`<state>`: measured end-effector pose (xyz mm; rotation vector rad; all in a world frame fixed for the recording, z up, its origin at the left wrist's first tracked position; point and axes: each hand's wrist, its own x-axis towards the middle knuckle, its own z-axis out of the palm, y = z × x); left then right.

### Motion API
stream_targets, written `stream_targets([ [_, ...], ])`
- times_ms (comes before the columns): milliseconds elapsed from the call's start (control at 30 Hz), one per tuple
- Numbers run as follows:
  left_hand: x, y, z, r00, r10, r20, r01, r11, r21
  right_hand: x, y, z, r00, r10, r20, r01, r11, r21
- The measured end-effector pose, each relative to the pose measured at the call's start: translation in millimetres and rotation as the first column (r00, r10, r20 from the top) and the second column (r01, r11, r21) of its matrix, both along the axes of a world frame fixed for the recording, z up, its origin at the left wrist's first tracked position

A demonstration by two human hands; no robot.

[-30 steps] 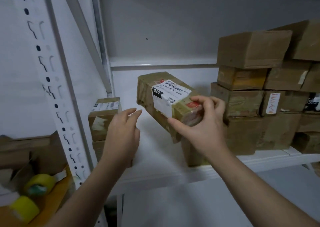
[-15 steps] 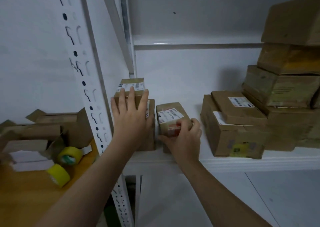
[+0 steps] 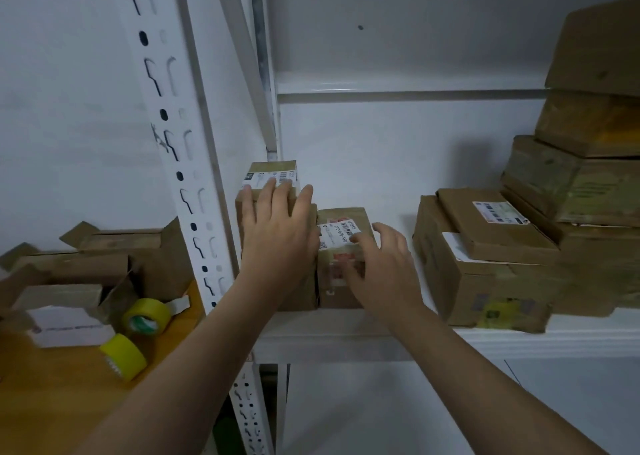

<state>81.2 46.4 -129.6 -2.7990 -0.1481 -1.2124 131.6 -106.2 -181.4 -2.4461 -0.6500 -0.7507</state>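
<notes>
A small brown labelled parcel stands on the white shelf, pushed against a short stack of cardboard boxes at the shelf's left end. My left hand lies flat with straight fingers on the front of that stack. My right hand hovers at the parcel's near end with its fingers spread and loosely bent; it is blurred, and it grips nothing that I can see.
A taller pile of cardboard boxes fills the shelf's right side. A white perforated upright stands left of the stack. On the orange table at left lie open cartons and two yellow tape rolls.
A second ago my right hand held the parcel in the air. It set it down beside the left stack and has now let go. My left hand stays on the stack.
</notes>
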Motion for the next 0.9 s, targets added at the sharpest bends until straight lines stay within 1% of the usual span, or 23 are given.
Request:
stream_targets([
  [100, 5, -16, 6, 0.995, -0.101, 0.024, 0.100, 0.995, 0.016, -9, -18, 23, 0.994, 0.030, 0.107, -0.041, 0.994, 0.106],
  [167, 9, -33, 8, 0.984, -0.173, 0.034, 0.173, 0.985, 0.008, -14, -38, 34, 0.987, -0.001, 0.163, -0.024, 0.988, 0.152],
  [200, 13, -43, 8, 0.977, -0.209, 0.030, 0.209, 0.978, 0.006, -15, -50, 38, 0.985, -0.027, 0.168, -0.001, 0.986, 0.167],
  [333, 27, -89, -3, 0.927, -0.374, -0.008, 0.374, 0.927, -0.028, -12, -109, 38, 0.977, -0.182, 0.107, 0.162, 0.971, 0.173],
  [400, 34, -114, -13, 0.883, -0.470, -0.013, 0.466, 0.879, -0.101, -10, -138, 33, 0.958, -0.281, 0.062, 0.268, 0.949, 0.167],
  [467, 42, -138, -18, 0.842, -0.538, -0.041, 0.520, 0.830, -0.200, -9, -163, 28, 0.932, -0.363, -0.001, 0.359, 0.921, 0.147],
  [533, 57, -159, -21, 0.805, -0.579, -0.129, 0.530, 0.800, -0.282, -5, -183, 24, 0.908, -0.415, -0.064, 0.419, 0.903, 0.094],
  [567, 65, -168, -22, 0.792, -0.583, -0.183, 0.524, 0.802, -0.286, -4, -190, 23, 0.899, -0.427, -0.094, 0.434, 0.899, 0.062],
  [667, 81, -186, -28, 0.763, -0.540, -0.355, 0.494, 0.842, -0.217, 1, -206, 17, 0.885, -0.439, -0.155, 0.442, 0.897, -0.014],
  [733, 84, -190, -35, 0.749, -0.518, -0.413, 0.457, 0.855, -0.243, 1, -211, 12, 0.893, -0.416, -0.172, 0.417, 0.909, -0.032],
  [767, 83, -191, -40, 0.752, -0.525, -0.399, 0.441, 0.850, -0.288, 1, -213, 9, 0.904, -0.389, -0.176, 0.391, 0.920, -0.028],
  [833, 79, -195, -46, 0.780, -0.539, -0.317, 0.427, 0.830, -0.359, 1, -213, 7, 0.933, -0.317, -0.171, 0.323, 0.946, 0.009],
  [900, 73, -198, -49, 0.821, -0.524, -0.227, 0.416, 0.821, -0.391, -1, -212, 7, 0.963, -0.222, -0.155, 0.238, 0.967, 0.095],
])
